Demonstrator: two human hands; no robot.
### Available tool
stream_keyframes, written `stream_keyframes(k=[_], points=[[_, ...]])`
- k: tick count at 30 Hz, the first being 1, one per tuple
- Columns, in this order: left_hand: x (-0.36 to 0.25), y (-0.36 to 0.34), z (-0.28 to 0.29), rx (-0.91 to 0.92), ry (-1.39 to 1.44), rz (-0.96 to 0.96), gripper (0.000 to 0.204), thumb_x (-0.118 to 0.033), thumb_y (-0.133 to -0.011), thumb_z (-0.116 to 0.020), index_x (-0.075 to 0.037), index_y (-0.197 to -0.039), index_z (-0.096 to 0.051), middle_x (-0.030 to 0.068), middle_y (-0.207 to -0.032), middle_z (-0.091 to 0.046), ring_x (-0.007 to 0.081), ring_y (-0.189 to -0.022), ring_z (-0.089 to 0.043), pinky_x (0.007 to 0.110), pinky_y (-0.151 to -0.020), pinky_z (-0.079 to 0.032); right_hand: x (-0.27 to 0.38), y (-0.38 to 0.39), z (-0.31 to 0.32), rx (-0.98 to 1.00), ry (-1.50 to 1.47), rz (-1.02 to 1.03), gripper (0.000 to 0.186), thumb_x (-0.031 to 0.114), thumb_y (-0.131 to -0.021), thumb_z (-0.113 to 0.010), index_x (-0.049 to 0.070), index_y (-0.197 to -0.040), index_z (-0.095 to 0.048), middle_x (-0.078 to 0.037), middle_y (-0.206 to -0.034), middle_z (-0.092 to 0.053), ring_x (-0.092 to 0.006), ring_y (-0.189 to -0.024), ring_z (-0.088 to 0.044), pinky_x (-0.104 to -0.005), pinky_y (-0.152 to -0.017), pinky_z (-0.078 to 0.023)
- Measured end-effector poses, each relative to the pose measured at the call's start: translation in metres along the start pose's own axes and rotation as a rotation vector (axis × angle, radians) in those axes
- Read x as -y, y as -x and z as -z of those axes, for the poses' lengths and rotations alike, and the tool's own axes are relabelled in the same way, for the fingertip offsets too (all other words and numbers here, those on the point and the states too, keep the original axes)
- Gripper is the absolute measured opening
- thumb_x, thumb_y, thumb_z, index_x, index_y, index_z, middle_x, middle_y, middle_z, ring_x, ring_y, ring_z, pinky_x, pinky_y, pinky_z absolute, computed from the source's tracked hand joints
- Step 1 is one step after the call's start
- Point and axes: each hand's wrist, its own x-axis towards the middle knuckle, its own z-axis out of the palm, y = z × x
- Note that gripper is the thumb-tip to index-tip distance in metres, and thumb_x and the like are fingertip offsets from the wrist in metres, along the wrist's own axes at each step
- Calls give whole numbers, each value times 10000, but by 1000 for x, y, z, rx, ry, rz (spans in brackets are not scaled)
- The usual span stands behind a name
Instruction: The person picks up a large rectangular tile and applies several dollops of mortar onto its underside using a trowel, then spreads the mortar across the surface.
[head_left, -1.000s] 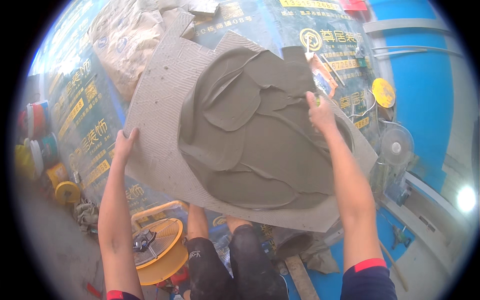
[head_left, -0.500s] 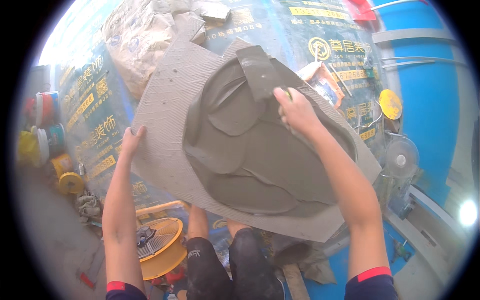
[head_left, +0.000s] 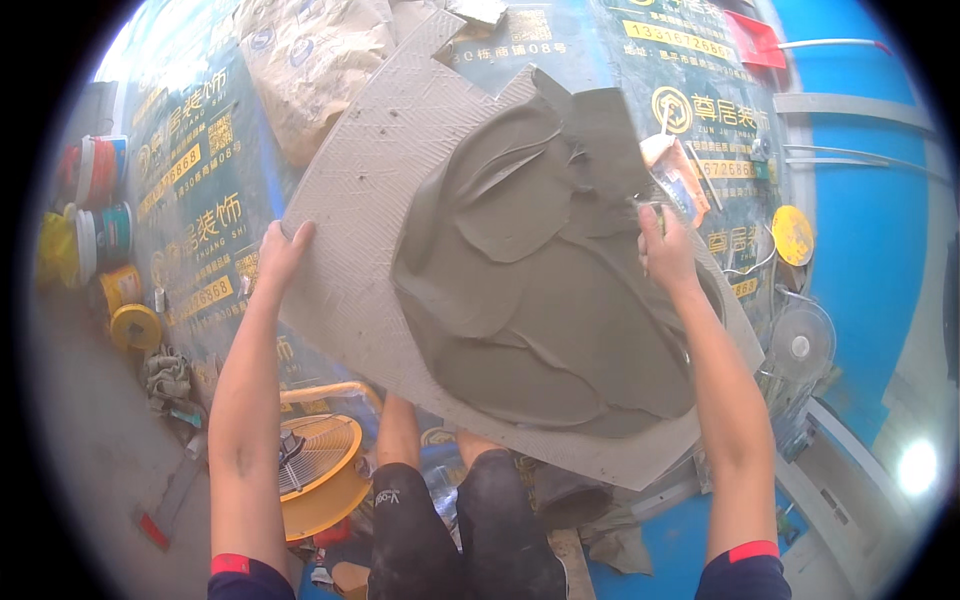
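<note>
A large grey tile (head_left: 345, 215) with a ridged back is tilted in front of me. Thick, wet grey mortar (head_left: 560, 320) lies over its middle and right part in smooth, overlapping swaths. At the tile's left edge, my left hand (head_left: 284, 254) is closed round the rim, thumb on the ridged face. My right hand (head_left: 664, 245) is wrapped round the handle of a flat trowel (head_left: 608, 135). Its broad blade, coated in mortar, rests at the upper right of the mortar patch. Most of the handle is hidden by my fingers.
A crumpled paper sack (head_left: 310, 75) lies beyond the tile. A yellow fan (head_left: 325, 470) stands near my legs at lower left, and a clear round fan (head_left: 802, 338) at right. Several buckets (head_left: 105, 235) line the left side. A red dustpan (head_left: 755, 42) lies at far right.
My right hand and the trowel have moved right along the upper part of the mortar, and the blade has turned more upright. My left hand stays on the tile's edge.
</note>
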Motion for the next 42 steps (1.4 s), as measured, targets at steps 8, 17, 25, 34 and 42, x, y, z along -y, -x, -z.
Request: stream_keyframes(k=[8,17,25,34,42], points=[[-9,-2,-8,9,-59,71,781,-518,-811,-645,96,-1257,-461,293,-1236,-534,402,-1172,-517,436,-973,-419,28,23,-66,369,-325,-148,473,561,-932,-465,95,-855,-454,-7,-610,-455,-92,-459,-436,-260,-408,-370],[-10,4,-7,-46,-108,27,787,-524,-824,-631,94,-1272,-438,298,-1240,-528,413,-1171,-513,441,-971,-418,32,26,-31,125,790,361,440,492,-905,-532,56,-963,-529,-228,-782,-651,-412,-778,-642,-508,-676,-501],[-1,7,-1,-46,-101,33,764,-507,-828,-631,80,-1275,-436,284,-1242,-526,417,-1155,-517,451,-963,-419,59,-45,-9,132,304,35,646,588,-908,-474,-46,-1007,-548,-203,-807,-654,-368,-738,-648,-436,-663,-492],[-15,6,-8,0,-62,46,765,-505,-823,-641,77,-1274,-436,277,-1249,-525,403,-1178,-506,444,-979,-410,23,-90,6,-280,563,227,699,606,-912,-443,-56,-1106,-553,-240,-963,-635,-358,-959,-598,-427,-849,-443],[-4,6,0,10,-47,54,753,-509,-809,-652,78,-1241,-461,279,-1249,-524,402,-1183,-505,445,-978,-413,46,-22,-31,188,30,-39,578,607,-900,-493,35,-947,-562,-38,-626,-517,-124,-527,-509,-291,-481,-408]])
